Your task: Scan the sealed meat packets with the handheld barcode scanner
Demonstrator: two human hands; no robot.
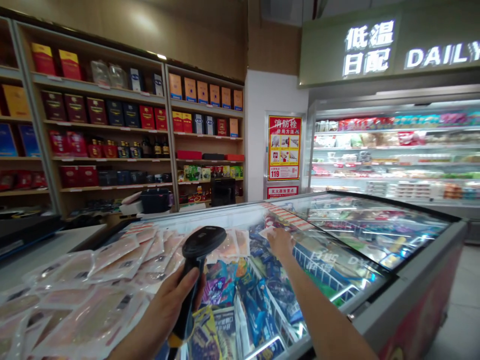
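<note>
My left hand (pixel 182 292) is wrapped round the handle of a black barcode scanner (pixel 204 242), whose head is raised above the chest freezer (pixel 371 292). Out over the freezer's glass reaches my right hand (pixel 281 243), its fingers drawn together. Something small and pale shows at the fingertips, too blurred to name. Flat clear plastic packets (pixel 116 255) with pinkish-beige contents lie overlapping to the left of the scanner, and a few more packets (pixel 232 242) sit between the scanner and my right hand. Bagged frozen goods (pixel 255 305) in wire baskets show through the freezer glass below.
Wooden shelves (pixel 112 130) with boxed goods and bottles line the back wall. A lit refrigerated display (pixel 393 155) stands at the right rear, beside a red and yellow fire hydrant poster (pixel 284 148). Red-striped tape (pixel 288 215) runs along the freezer top.
</note>
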